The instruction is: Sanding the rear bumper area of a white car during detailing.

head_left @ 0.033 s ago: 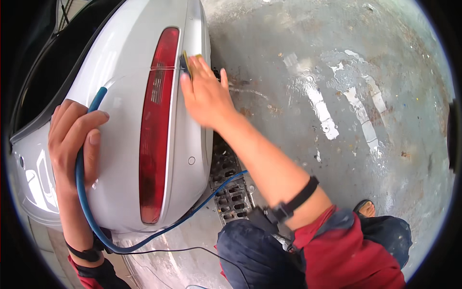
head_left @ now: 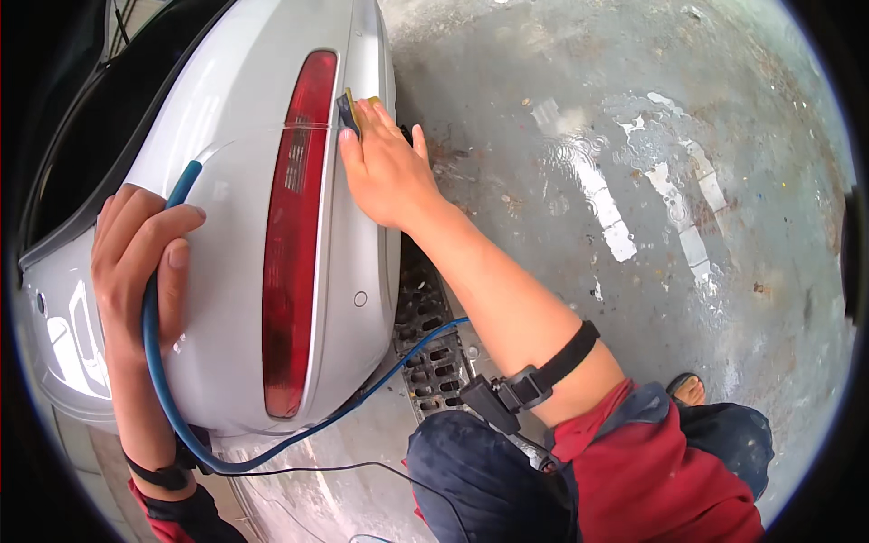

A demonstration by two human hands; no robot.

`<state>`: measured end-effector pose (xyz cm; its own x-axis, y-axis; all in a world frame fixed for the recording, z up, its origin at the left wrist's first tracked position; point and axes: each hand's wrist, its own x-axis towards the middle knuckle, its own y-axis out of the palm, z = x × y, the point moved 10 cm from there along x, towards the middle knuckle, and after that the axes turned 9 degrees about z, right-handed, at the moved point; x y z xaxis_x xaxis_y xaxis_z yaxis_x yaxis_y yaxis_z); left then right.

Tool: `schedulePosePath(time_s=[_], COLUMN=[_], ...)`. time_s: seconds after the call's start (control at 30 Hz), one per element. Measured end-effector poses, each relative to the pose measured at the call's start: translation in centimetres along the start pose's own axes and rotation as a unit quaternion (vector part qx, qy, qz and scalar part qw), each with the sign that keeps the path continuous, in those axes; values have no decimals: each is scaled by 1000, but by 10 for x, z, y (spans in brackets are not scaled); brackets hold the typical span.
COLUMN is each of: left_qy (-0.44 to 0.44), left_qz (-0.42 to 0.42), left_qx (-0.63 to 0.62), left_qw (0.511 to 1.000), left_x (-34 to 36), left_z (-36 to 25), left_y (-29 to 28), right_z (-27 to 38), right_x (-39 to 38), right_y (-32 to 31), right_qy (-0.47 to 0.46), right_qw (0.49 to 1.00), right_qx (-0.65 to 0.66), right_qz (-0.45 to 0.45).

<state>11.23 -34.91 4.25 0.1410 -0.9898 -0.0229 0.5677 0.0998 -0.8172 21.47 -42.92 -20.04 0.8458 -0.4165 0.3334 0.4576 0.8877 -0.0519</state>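
Note:
My left hand (head_left: pixel 136 262) is closed round a blue hose (head_left: pixel 181 190) at the left, over the silver-white car body (head_left: pixel 231 235). A thin stream of clear water (head_left: pixel 235 142) leaves the hose end and arcs rightward across the long red tail light (head_left: pixel 297 244). Beyond the light's right edge, my right hand (head_left: pixel 389 167) presses a dark sheet of sandpaper (head_left: pixel 348 113) with a yellowish back against the car panel. Its fingers lie over the sheet and hide most of it; the thumb rests along the sheet's near end.
The hose loops below the tail light and runs right past a dark drain grate (head_left: pixel 434 371). A thin black cable (head_left: pixel 335 468) crosses below it. Wet grey floor (head_left: pixel 561 299) with bright reflections spreads at the right. My bent knees (head_left: pixel 480 471) are at the bottom.
My right hand and forearm have shifted slightly away from me along the panel, with the sandpaper still under the fingers. My left hand and the hose have stayed in place.

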Motion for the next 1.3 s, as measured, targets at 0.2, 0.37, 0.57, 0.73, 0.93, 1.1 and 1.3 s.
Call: schedulePosePath(time_s=[0.2,0.37,0.57,0.73,0.93,1.1,1.3], left_qy=[13,29,62,49,85,93,71], left_qz=[-5,26,16,25,31,34,55], left_qx=[-26,14,14,12,17,36,65], left_qw=[1000,999,998,998,996,994,994], left_x=[-4,-8,-14,-15,-17,-20,-20], left_z=[1,3,1,8,2,0,4], left_y=[-1,3,2,5,6,8,12], right_z=[32,7,7,21,24,57,29], right_x=[-70,-14,-115,-201,-123,-176,-105], right_y=[25,2,68,118,56,73,36], right_qy=[-7,-72,-74,-100,-53,-71,-58], right_qw=[999,996,993,991,991,993,990], right_qx=[-37,42,-35,-28,-18,33,-1], right_qz=[30,-18,-80,-86,-118,-91,-125])
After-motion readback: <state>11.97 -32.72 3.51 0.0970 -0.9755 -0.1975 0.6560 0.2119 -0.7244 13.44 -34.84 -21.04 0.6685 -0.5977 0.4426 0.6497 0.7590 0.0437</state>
